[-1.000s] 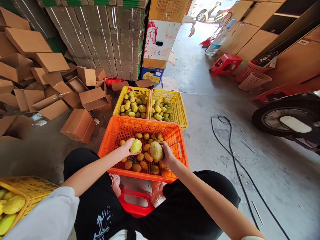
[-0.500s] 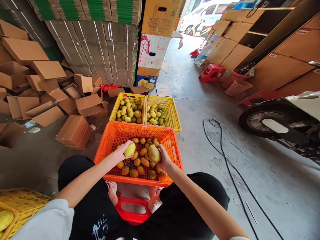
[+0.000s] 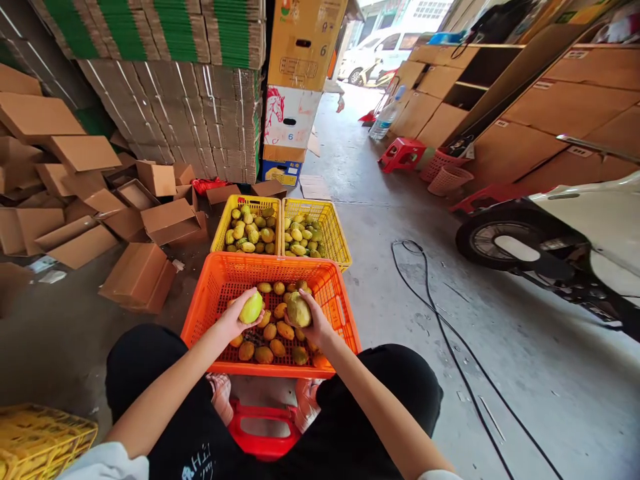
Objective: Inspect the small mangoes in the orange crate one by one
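My left hand (image 3: 243, 313) is closed around a smooth yellow-green oval fruit (image 3: 251, 308), mango-like in look. In my right hand (image 3: 314, 320) rests a duller, brownish-green fruit (image 3: 299, 310) of similar shape, thumb over its top. Both hands are above an orange plastic crate (image 3: 197, 310) with perforated walls, standing between my knees. Orange-brown oval fruits (image 3: 263, 354) lie loosely on its floor, partly hidden by my hands. Just beyond it are a left yellow crate (image 3: 219, 229) and a right yellow crate (image 3: 340, 233), each holding several yellow-green fruits.
Loose cardboard boxes (image 3: 134, 277) are heaped on the left, before strapped stacks of flat cartons (image 3: 165, 110). A black cable (image 3: 440, 313) lies on the floor at right, near a motorbike wheel (image 3: 493, 243). A red stool (image 3: 265, 433) is below me; another yellow crate (image 3: 47, 443) stands lower left.
The view has shifted slightly, moving the scene left. My left hand has turned so the yellow-green fruit shows more of its upper side. Both hands still hold their fruits.
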The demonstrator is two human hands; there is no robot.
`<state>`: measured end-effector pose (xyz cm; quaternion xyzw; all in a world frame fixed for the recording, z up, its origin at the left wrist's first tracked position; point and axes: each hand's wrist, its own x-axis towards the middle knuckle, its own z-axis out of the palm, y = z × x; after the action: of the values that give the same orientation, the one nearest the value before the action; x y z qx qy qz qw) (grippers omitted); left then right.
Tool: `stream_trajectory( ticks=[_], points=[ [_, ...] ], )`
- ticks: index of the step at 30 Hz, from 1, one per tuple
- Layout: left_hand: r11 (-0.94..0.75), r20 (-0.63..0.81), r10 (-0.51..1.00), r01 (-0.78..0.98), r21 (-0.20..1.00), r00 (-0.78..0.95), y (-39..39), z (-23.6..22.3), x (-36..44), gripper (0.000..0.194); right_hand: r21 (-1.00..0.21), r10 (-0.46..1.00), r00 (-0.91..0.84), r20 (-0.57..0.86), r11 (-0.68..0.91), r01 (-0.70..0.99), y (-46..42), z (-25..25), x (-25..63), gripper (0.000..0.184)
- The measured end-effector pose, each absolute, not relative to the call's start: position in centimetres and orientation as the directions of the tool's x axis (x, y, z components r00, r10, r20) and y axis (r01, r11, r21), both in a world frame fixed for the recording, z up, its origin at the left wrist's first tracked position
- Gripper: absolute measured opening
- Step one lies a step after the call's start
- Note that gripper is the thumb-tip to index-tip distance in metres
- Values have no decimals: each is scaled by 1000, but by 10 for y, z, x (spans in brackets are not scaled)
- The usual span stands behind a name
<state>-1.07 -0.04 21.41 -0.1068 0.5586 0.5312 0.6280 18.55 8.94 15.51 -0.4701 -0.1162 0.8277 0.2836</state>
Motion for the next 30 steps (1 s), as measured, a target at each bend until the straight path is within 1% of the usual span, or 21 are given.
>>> stream_trajectory(
  ticks=[2, 4, 6, 10, 14, 17, 20, 22, 24, 26, 28, 30],
  points=[
    [366, -771, 594, -777, 512, -228, -5, 216, -10, 10, -470, 607, -396, -689, -790, -393, 85, 155, 182, 37],
    [314, -743, 624, -793, 521, -242, -9, 218, -10, 8, -450, 614, -389, -687, -779, -436, 80, 157, 179, 37],
    [250, -743, 618, -831, 498, -259, -12, 219, -10, 9, -411, 611, -369, -700, -767, -492, 75, 161, 177, 34],
    [125, -782, 545, -893, 432, -302, -19, 219, -7, 10, -326, 621, -339, -707, -711, -624, 70, 167, 174, 26],
    [46, -808, 528, -942, 334, -260, -25, 215, 2, 10, -261, 652, -362, -667, -659, -706, 67, 174, 174, 21],
    [57, -827, 527, -962, 266, -198, -32, 211, 8, 12, -213, 660, -370, -654, -630, -747, 61, 176, 173, 17],
    [119, -843, 528, -975, 188, -98, -44, 202, 14, 25, -147, 637, -409, -654, -636, -757, 50, 172, 171, 16],
    [145, -843, 534, -976, 164, -62, -54, 191, 18, 34, -116, 608, -438, -662, -660, -742, 42, 166, 168, 17],
    [163, -840, 538, -969, 183, -69, -66, 178, 23, 36, -107, 584, -457, -671, -686, -719, 33, 157, 165, 18],
    [164, -823, 559, -959, 232, -104, -77, 166, 27, 31, -113, 576, -473, -667, -706, -699, 26, 149, 164, 23],
    [160, -804, 579, -949, 273, -134, -86, 156, 28, 26, -130, 579, -493, -649, -723, -678, 21, 144, 163, 32],
    [166, -805, 565, -931, 326, -182, -91, 150, 27, 20, -165, 599, -512, -615, -734, -659, 18, 141, 165, 41]
  ],
)
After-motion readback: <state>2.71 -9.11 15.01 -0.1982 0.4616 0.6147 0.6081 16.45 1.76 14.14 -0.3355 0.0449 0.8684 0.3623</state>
